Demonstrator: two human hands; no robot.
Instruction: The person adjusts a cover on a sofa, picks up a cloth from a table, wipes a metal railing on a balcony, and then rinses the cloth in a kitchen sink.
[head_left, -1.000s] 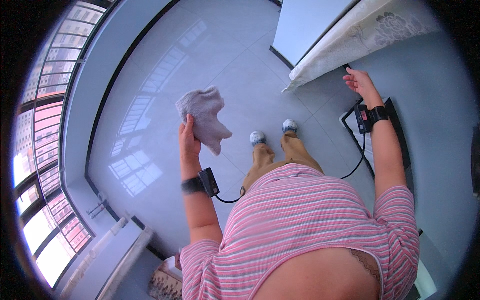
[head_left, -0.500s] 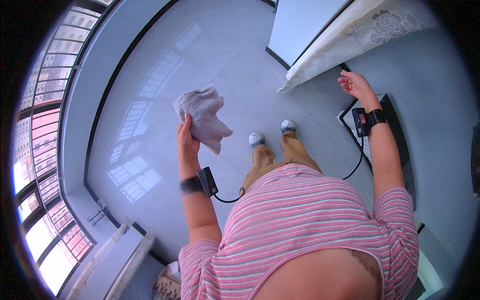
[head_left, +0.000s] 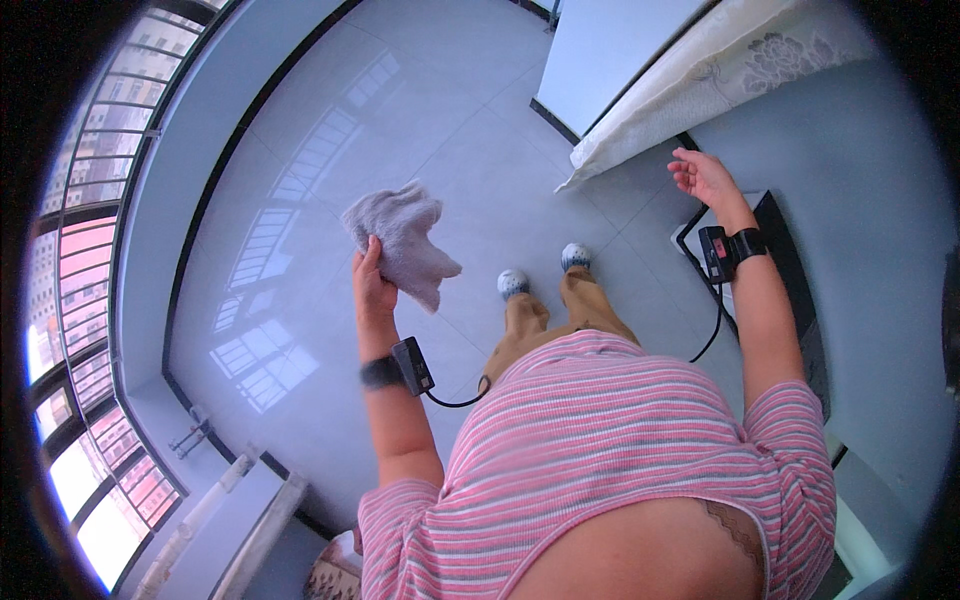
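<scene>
A fluffy light-grey cloth (head_left: pixel 402 235) is gripped in my left hand (head_left: pixel 374 288), its thumb lying over the near edge and the other fingers hidden behind. The cloth hangs in loose folds above the tiled floor, clear of my body. Out to the right, my right hand (head_left: pixel 704 180) is raised with nothing in it, the fingers loosely curled and apart. Below that hand, a dark-framed flat panel (head_left: pixel 785 270) leans by the wall. Each wrist wears a black strap with a small box and a cable.
A white curtain with a flower pattern (head_left: pixel 690 95) hangs at the upper right beside a pale cabinet (head_left: pixel 600 60). Barred windows (head_left: pixel 90 290) curve along the left wall. Pipes (head_left: pixel 195 430) and a patterned item (head_left: pixel 335 570) are at the lower left. Glossy tiles (head_left: pixel 430 120) cover the floor.
Both hands have shifted only slightly, the right one a little down and left. The cloth stays in my left hand, its upper edge a bit lower.
</scene>
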